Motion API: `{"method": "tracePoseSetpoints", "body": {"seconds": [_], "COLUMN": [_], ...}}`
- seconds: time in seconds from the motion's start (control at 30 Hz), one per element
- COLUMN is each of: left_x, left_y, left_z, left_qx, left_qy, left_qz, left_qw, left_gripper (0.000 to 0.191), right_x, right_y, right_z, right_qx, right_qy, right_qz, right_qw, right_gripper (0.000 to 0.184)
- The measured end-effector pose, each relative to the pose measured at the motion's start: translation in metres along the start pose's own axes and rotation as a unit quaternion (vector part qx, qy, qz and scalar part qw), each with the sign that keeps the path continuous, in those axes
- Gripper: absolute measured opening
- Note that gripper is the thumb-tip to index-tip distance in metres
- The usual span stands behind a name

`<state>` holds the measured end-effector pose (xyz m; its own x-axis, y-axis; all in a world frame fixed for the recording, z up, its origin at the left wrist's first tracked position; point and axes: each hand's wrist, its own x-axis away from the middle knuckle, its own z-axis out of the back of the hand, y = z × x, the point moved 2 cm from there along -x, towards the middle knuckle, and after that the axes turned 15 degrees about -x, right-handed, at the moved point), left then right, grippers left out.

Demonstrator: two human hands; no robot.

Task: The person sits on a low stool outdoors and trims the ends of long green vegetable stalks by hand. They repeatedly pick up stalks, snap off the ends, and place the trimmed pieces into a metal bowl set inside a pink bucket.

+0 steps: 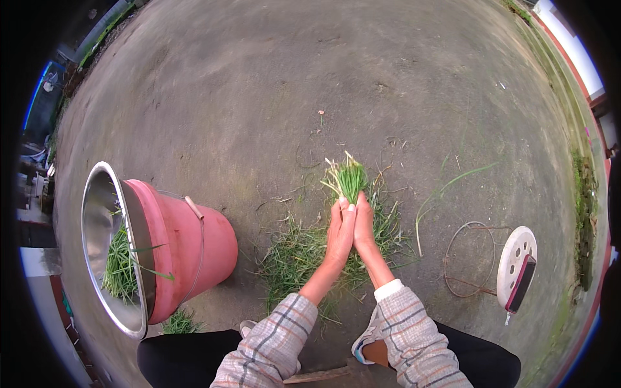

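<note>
A bundle of thin green stalks with pale ends, perhaps chives, points away from me between my two hands. My left hand wraps it from the left, thumb on top. Pressed against its other side is my right hand; both thumbs meet at the bundle. Most of the leaves are hidden beneath my palms. Under my hands a loose heap of green and dry leaf scraps spreads over the concrete ground.
At left a steel basin holding green stalks rests on a pink plastic bucket with a wire handle. To the right, a phone lies on a white stool with wire legs. More greens lie near my left knee.
</note>
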<state>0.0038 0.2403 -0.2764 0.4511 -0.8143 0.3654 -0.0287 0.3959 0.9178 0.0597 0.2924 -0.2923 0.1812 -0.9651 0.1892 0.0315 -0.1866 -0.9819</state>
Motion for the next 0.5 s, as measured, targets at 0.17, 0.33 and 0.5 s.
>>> {"method": "tracePoseSetpoints", "body": {"seconds": [0.17,0.33,0.5], "left_x": [0.001,-0.005,0.006], "left_y": [0.051,-0.058,-0.005], "left_z": [0.012,0.013,0.013], "left_qx": [-0.018,-0.102,-0.073], "left_qy": [0.022,-0.062,0.047], "left_qz": [-0.263,0.249,-0.004], "left_qw": [0.964,0.961,0.996], "left_gripper": [0.052,0.052,0.048], "right_x": [-0.005,0.017,0.009], "right_y": [-0.06,0.052,-0.014], "right_z": [-0.003,-0.025,-0.015], "right_qx": [-0.021,0.133,0.058], "right_qy": [0.01,-0.035,-0.049], "right_qz": [0.179,-0.147,0.023], "right_qw": [0.984,0.98,0.997], "right_gripper": [0.019,0.034,0.026]}}
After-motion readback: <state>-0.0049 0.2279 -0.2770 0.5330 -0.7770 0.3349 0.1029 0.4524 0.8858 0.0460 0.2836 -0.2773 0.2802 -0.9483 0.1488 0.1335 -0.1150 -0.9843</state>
